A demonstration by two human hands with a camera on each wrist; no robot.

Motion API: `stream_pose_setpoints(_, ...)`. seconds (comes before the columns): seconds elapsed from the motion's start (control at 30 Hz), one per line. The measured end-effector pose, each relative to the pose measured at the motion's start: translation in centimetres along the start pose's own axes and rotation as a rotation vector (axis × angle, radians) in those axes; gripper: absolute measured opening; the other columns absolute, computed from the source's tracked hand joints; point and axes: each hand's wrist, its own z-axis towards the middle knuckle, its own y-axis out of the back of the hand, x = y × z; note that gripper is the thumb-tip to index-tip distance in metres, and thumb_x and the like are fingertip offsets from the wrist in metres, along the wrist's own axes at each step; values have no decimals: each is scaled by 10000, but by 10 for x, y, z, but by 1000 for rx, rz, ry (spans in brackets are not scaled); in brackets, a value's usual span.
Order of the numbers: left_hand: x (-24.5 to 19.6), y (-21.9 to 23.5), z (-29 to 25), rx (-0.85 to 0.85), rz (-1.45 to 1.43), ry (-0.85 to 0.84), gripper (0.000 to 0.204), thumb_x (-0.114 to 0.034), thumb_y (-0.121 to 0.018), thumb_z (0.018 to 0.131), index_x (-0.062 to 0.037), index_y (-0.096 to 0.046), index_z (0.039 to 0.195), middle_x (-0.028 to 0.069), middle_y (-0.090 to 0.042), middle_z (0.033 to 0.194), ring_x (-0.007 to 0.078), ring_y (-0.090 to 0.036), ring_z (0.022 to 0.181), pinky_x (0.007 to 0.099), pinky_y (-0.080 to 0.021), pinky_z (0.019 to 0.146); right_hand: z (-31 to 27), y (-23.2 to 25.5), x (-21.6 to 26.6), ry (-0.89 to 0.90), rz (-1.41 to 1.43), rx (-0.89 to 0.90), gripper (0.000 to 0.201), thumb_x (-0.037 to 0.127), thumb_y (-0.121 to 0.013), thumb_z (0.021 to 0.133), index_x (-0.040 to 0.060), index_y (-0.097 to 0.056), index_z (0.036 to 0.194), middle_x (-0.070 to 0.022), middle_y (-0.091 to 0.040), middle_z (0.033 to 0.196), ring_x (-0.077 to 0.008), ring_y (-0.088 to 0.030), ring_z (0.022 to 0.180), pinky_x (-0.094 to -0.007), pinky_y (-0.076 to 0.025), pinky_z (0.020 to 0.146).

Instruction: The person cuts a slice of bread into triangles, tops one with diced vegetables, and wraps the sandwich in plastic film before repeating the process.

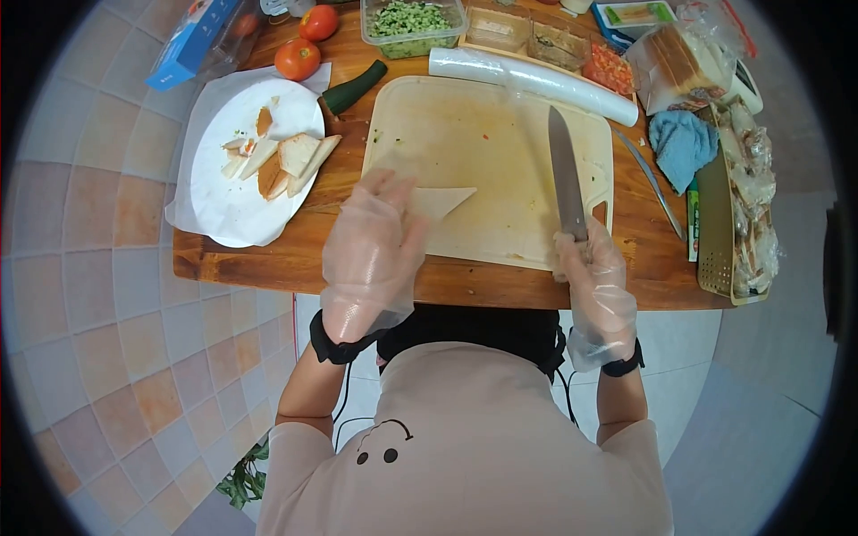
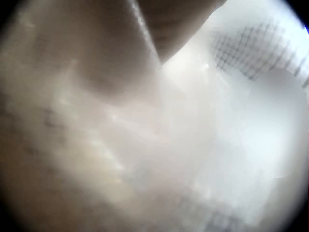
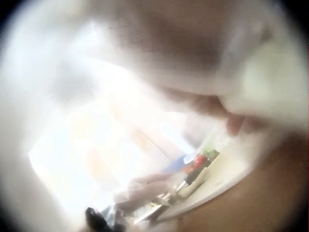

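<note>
A cream cutting board (image 1: pixel 500 134) lies in front of the person. At its left edge the left hand (image 1: pixel 371 250), in a clear plastic glove, has its thumb and fingers at either side of a pale triangular bread piece (image 1: pixel 442 201); the piece's left end is hidden by the hand. My right hand (image 1: pixel 597 286), gloved too, grips a kitchen knife (image 1: pixel 565 170) by its handle, the blade pointing away over the board's right side. Glove plastic blurs most of both wrist views.
Left stands a white plate (image 1: pixel 210 188) of bread pieces, beside tomatoes (image 1: pixel 298 59) and a cucumber end (image 1: pixel 354 87). Behind the board lie a wrapped roll (image 1: pixel 536 82) and a tub of diced cucumber (image 1: pixel 411 40). A second knife (image 1: pixel 657 183), blue cloth (image 1: pixel 684 145) and basket (image 1: pixel 718 232) are right.
</note>
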Motion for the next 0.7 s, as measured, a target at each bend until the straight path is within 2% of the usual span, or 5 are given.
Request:
stream_pose_setpoints(0.13, -4, -8, 14, 233, 220, -116, 452, -238, -698, 892, -53, -644, 1300, 184, -644, 1234, 386, -631, 1099, 461, -531, 907, 20, -2, -13, 397, -657, -175, 407, 41, -642, 936, 45, -578, 1339, -213, -612, 978, -353, -625, 847, -412, -534, 728)
stream_pose_setpoints(0.37, -13, -1, 20, 445, 534, -171, 359, -206, -681, 911, -61, -681, 1240, 171, -688, 1012, 363, -666, 962, 441, -546, 781, 35, -10, -6, 340, -948, -175, 390, 69, -608, 953, 36, -572, 1340, -221, -628, 998, -404, -615, 909, -481, -515, 780)
stream_pose_setpoints(0.47, 15, -23, 14, -67, 191, -78, 253, -197, -681, 967, -23, -715, 1148, 131, -707, 957, 269, -693, 845, 377, -540, 709, 33, -11, -4, 371, -908, -180, 378, 95, -645, 933, 40, -594, 1304, -217, -640, 1033, -410, -615, 948, -490, -512, 820)
stream_pose_setpoints(0.57, 14, -11, 5, 29, -807, 304, 248, -223, -653, 1037, 9, -730, 1077, 52, -712, 947, 147, -677, 773, 311, -525, 671, 25, -6, 10, 434, -858, -202, 382, 127, -684, 914, 36, -607, 1277, -213, -654, 1092, -415, -621, 995, -481, -510, 866)
stream_pose_setpoints(0.7, -11, 7, -6, 109, -1126, 566, 292, -216, -599, 1076, 45, -692, 1167, 28, -705, 1003, 89, -663, 814, 275, -557, 727, 8, -6, 32, 477, -509, -8, 436, 190, -724, 919, 29, -617, 1310, -216, -653, 1151, -413, -612, 1068, -458, -505, 916)
